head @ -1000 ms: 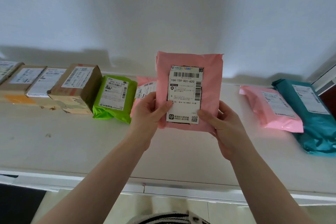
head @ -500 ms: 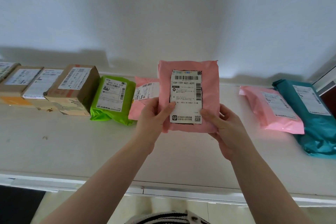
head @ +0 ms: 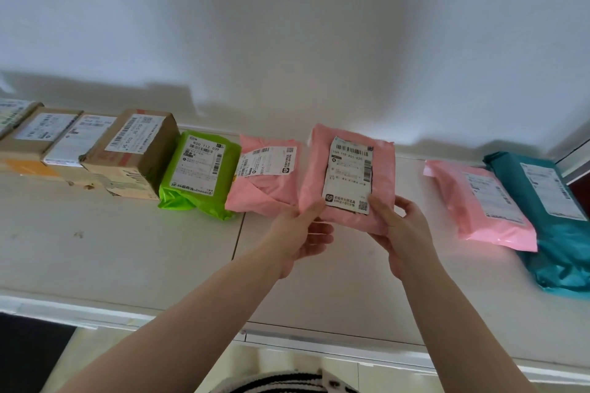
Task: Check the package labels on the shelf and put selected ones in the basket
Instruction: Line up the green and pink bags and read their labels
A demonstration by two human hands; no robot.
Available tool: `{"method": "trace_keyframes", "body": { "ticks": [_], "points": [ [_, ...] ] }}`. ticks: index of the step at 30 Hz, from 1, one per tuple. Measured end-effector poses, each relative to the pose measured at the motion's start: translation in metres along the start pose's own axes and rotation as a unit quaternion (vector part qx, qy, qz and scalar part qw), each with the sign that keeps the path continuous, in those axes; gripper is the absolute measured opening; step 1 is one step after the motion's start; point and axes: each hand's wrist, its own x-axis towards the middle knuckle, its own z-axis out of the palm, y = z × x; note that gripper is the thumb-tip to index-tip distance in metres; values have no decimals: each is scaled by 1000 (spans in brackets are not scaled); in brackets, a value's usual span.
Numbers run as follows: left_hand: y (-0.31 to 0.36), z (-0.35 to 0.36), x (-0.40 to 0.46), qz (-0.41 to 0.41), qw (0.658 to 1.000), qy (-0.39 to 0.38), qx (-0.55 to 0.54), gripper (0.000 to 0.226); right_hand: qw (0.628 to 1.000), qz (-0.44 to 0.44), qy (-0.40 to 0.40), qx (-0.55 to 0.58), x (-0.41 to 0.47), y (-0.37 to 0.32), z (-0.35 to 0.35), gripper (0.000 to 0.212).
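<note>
Held package: you have a pink mailer, a soft, slightly puffy plastic pouch, rectangular, with a white printed label facing you.
Orientation: its long axis runs up and away from you, tilted a little to the right; the barcode end is far, the QR-code end is near your hands.
Position: it is over the white shelf, lower edge just above the surface, beside a second pink mailer on its left.
Left hand: your thumb lies on the mailer's lower left corner and the fingers curl beneath it, pinching that corner.
Right hand: your thumb presses the front at the lower right of the label, fingers wrapped behind, gripping the pouch.
Arms: both forearms reach forward and converge on the mailer.
Row on shelf: brown cardboard boxes with taped seams, a glossy green mailer, another pink pouch and a teal pouch lying flat.
</note>
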Motion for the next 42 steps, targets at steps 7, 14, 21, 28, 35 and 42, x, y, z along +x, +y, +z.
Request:
{"method": "trace_keyframes", "body": {
  "ticks": [7, 14, 21, 28, 35, 42],
  "points": [
    [-8, 7, 20, -67, 989, -6, -134, 28, 993, -13, 14, -114, 34, 21, 9, 51],
    [-17, 5, 19, -37, 977, 9, -212, 24, 968, -67, 5, -240, 45, 35, 18, 51],
    [-22, 11, 8, -72, 965, -16, -251, 30, 965, -81, -8, -249, 35, 37, 6, 55],
    [-24, 28, 4, -107, 980, -25, -168, 30, 977, -65, 30, -203, 24, 35, -16, 50],
    [-20, 36, 12, -80, 983, 17, -163, 21, 997, 52, 61, 3, 14, 27, -60, 25],
    [-21, 56, 6, -108, 979, -16, -174, 22, 958, 101, 193, 185, 26, 6, -112, 35]
  ]
}}
